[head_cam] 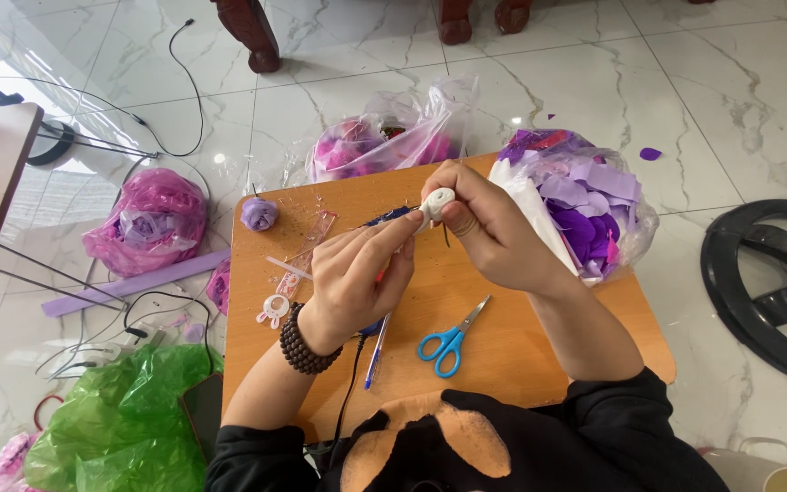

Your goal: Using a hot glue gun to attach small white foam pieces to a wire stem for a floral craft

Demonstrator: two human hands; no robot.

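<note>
Over a small wooden table (503, 346), my right hand (489, 228) grips a small white roll of tape (436, 204) between thumb and fingers. My left hand (357, 273), with a dark bead bracelet on the wrist, pinches something thin next to the roll; a dark blue tool (389, 216) shows just behind the fingers, and which hand carries it I cannot tell. The two hands touch above the table's middle.
Blue-handled scissors (448, 342) and a pen (377, 351) lie on the near part of the table. A purple paper flower (259, 213) sits at the far left corner, a clear bag of purple petals (589, 200) at the right. Pink and green bags lie on the marble floor left.
</note>
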